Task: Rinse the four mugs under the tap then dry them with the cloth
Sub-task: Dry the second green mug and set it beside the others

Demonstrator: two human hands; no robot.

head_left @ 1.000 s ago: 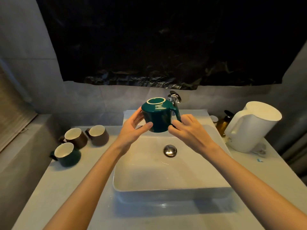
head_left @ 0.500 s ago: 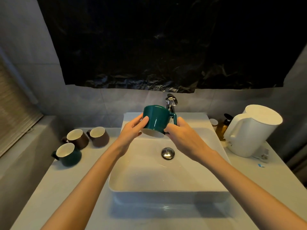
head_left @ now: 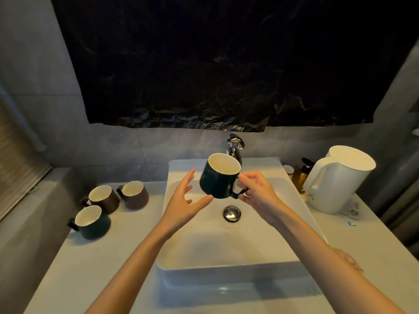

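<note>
A dark green mug (head_left: 217,181) with a white inside hangs over the white basin (head_left: 226,257), mouth up and tilted toward me, just in front of the chrome tap (head_left: 235,147). My right hand (head_left: 257,191) pinches its handle. My left hand (head_left: 184,200) is spread beside the mug's left side, thumb tip touching its base. On the counter to the left stand two brown mugs (head_left: 103,199) (head_left: 135,193) and another green mug (head_left: 91,222). No cloth is in view.
A white kettle (head_left: 337,177) stands right of the basin, with an amber pump bottle (head_left: 300,175) and a small jar (head_left: 288,169) behind it. The chrome drain plug (head_left: 231,213) sits mid-basin. Black plastic sheeting (head_left: 226,64) covers the wall above.
The green mug has turned from upside down to mouth up. My left hand has let go of its side and opened; my right hand moved to the handle.
</note>
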